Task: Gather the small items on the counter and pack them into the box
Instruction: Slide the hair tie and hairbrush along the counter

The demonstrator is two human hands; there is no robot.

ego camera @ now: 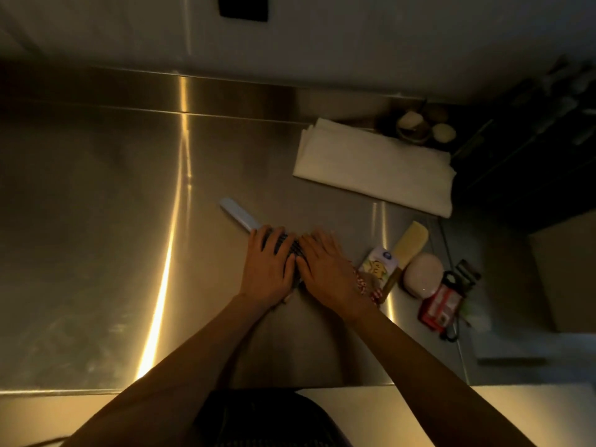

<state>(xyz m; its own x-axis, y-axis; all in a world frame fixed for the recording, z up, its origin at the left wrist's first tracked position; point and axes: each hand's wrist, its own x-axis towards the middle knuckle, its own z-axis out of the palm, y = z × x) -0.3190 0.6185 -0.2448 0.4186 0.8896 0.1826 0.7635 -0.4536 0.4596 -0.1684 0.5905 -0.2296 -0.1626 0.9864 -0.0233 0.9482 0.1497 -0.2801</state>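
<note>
My left hand (269,269) and my right hand (325,269) lie side by side on a dark striped item (292,248) at the middle of the steel counter (113,195). The fingers of both hands curl over it and hide most of it. A long pale blue case (238,215) lies just beyond my left fingertips. Right of my right hand sit a white packet with a yellow cartoon (380,263), red-and-white twine (362,283), a yellow brush (410,242), a pale round object (424,275) and a red packet (438,307). A cardboard box (566,272) stands at the far right.
A folded white cloth (374,166) lies at the back right of the counter. Behind it is a bowl with round things (419,124). Dark shelving fills the right corner. A pale board runs along the counter's near edge.
</note>
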